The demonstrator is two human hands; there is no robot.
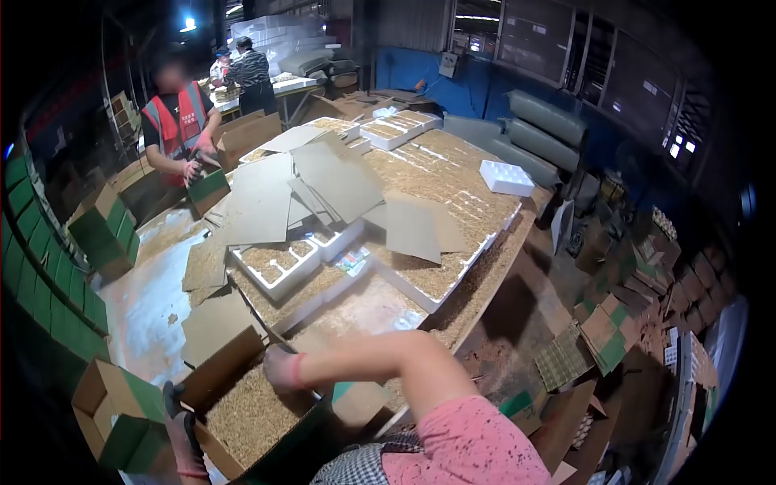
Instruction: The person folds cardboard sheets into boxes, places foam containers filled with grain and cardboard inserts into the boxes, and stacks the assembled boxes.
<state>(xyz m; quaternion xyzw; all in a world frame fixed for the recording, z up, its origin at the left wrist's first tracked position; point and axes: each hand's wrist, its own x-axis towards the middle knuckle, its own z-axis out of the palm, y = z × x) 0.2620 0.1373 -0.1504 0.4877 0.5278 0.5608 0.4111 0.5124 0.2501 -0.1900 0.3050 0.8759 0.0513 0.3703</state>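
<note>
A cardboard box [230, 352] with a green outside stands in front of me, filled with loose tan husk [250, 412]. My left hand [179, 424], in a dark glove, grips the left side of this box at its rim. Inside the box, at its far right corner, my right hand [283, 369] reaches down to the husk in a pale glove. Its fingers are blurred and partly hidden, so whether they are open or closed is unclear. A second, open green-and-brown box [121, 412] sits just left of my left hand.
Flat cardboard sheets [259, 198] lie over white foam trays [279, 271] and husk on the large table. A white foam tray [507, 178] rests at its right edge. Across the table, a person in a red vest [178, 121] handles a box. Boxes [606, 331] crowd the floor at right.
</note>
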